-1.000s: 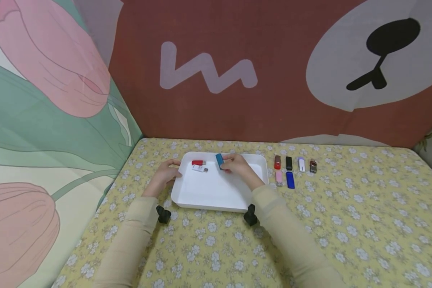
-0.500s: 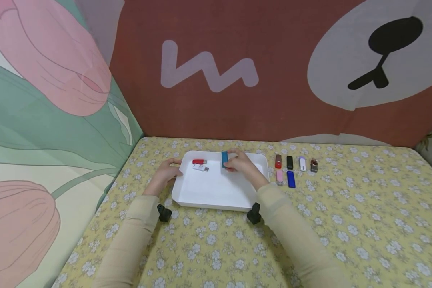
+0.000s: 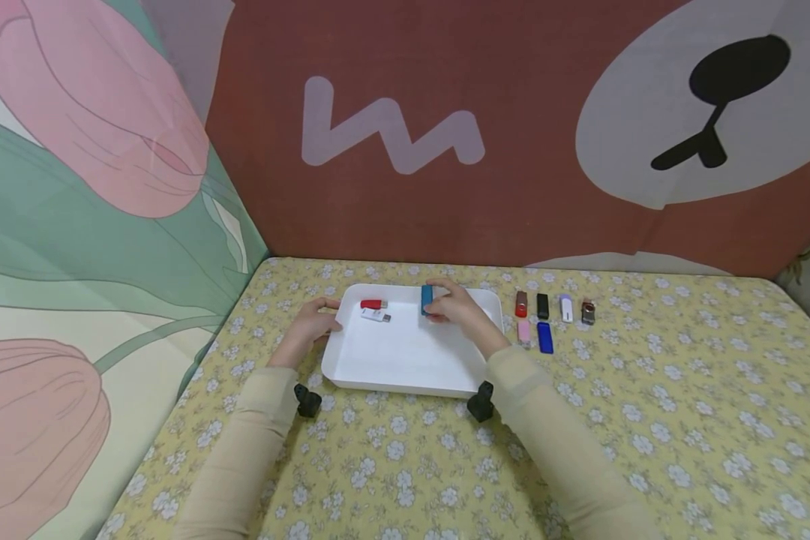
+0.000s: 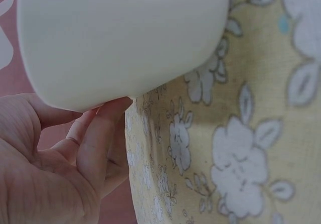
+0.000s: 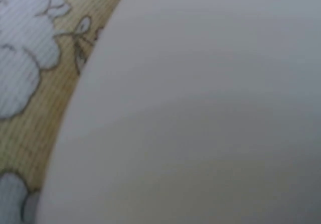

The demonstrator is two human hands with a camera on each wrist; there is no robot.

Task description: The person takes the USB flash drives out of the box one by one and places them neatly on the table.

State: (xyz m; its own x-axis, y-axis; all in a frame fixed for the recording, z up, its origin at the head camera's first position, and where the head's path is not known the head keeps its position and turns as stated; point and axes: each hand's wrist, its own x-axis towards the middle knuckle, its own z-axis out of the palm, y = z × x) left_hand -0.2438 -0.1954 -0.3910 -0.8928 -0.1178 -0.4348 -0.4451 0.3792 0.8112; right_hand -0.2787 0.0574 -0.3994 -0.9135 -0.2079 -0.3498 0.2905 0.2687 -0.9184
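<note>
A white tray (image 3: 405, 366) lies on the flowered cloth, and my left hand (image 3: 313, 328) holds its left side. In the left wrist view the thumb and fingers of that left hand (image 4: 60, 169) pinch the tray's edge (image 4: 125, 43). Over the far part of the tray, my right hand (image 3: 455, 307) pinches a teal USB stick (image 3: 427, 299) that points away from me. Further left inside the tray lie a red USB stick (image 3: 370, 304) and a white USB stick (image 3: 373, 315), close together. Only tray surface (image 5: 190, 113) and cloth show in the right wrist view.
Right of the tray, in two rows on the cloth, lie a dark red USB stick (image 3: 522, 304), a black one (image 3: 543, 306), a white-and-purple one (image 3: 566, 309), a brown one (image 3: 588, 311), a pink one (image 3: 523, 333) and a blue one (image 3: 545, 337). A printed backdrop (image 3: 405, 217) stands behind.
My right hand has shifted a little right with the teal USB stick, which has turned from slanted to nearly straight. The left hand has stayed at the tray's side.
</note>
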